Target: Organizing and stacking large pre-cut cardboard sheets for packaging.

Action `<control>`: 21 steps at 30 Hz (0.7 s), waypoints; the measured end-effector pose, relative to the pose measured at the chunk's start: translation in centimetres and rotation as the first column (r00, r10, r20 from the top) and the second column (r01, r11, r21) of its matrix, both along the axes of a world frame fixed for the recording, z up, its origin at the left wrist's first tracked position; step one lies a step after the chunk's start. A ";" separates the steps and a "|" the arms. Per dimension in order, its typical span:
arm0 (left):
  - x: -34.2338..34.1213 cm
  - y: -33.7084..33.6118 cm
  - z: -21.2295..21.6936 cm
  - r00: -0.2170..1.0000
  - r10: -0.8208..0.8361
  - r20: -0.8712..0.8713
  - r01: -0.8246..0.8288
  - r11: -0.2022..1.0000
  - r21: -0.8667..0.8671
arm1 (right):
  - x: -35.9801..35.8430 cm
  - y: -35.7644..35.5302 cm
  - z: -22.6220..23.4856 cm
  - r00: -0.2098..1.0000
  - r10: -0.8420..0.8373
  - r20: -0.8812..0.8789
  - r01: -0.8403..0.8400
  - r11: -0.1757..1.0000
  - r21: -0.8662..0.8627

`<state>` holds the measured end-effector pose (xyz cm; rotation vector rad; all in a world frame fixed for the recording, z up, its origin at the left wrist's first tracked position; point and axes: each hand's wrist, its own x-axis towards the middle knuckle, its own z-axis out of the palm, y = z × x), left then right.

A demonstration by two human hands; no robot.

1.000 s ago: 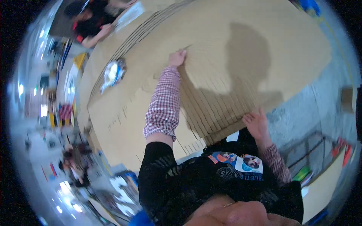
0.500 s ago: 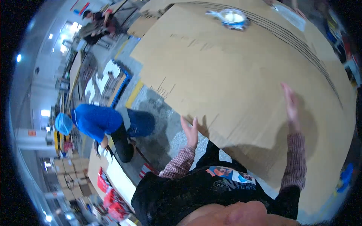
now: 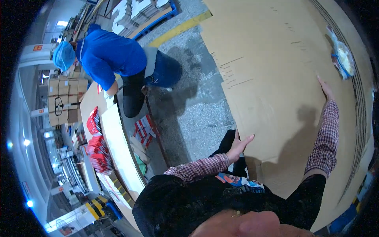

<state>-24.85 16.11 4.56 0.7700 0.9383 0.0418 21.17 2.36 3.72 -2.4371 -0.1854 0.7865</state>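
A large brown cardboard sheet [image 3: 272,91] spreads out in front of me, with short dark lines and cuts along its left side. My left hand [image 3: 238,148] is at its near left edge, thumb stretched away from the fingers; whether it presses on the board I cannot tell. Farther right, my right hand [image 3: 326,89] lies over the sheet with its fingers stretched forward and nothing in it. Just beyond it sits a round pale item in clear and blue wrapping [image 3: 343,59], its kind unclear. Dark parallel lines run along the sheet's right side.
At the left, a person in a blue shirt [image 3: 112,53] bends over a table beside a blue bin [image 3: 167,69]. Red packets [image 3: 98,154] lie on that table. A pallet of stacked sheets [image 3: 138,15] and brown boxes [image 3: 65,94] stand farther off.
My view has swung, so the sheet and wrapped item appear farther right and the person in blue closer. My left hand has come to the sheet's edge; my right hand reaches nearer the wrapped item.
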 end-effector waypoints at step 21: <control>-2.1 0.4 -2.1 0.986 -0.151 0.070 0.147 0.987 0.057 | -1.7 1.1 0.6 0.962 -0.037 -0.272 0.078 0.987 0.142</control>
